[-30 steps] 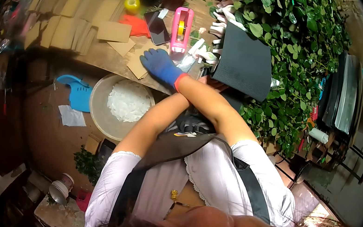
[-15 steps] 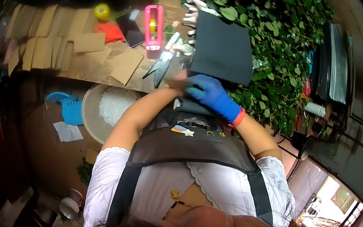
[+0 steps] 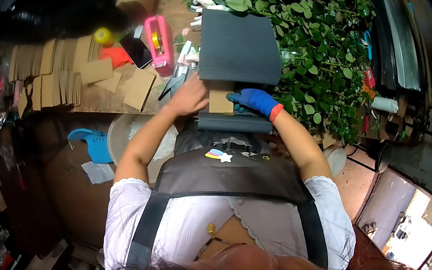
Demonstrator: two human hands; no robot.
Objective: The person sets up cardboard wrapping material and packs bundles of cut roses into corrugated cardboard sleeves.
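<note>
A small brown cardboard piece lies between the upper black corrugated sheet and a lower black ribbed strip. My right hand, in a blue glove with an orange cuff, grips the cardboard's right edge with its fingertips. Bare, my left hand is at the cardboard's left side with fingers extended and thumb apart. Scissors lie just left of that hand, partly covered. Leafy green stems are heaped beside the corrugated sheet.
A pink tape dispenser, a dark phone and a yellow tape roll sit on the table's left. Rows of cardboard pieces stand at the left edge. Below the table are a large tub and a blue plastic item.
The hands have separated, with my left hand moving left from under the glove. The cardboard, a brown blur before, now lies flat between them. The camera view has shifted.
</note>
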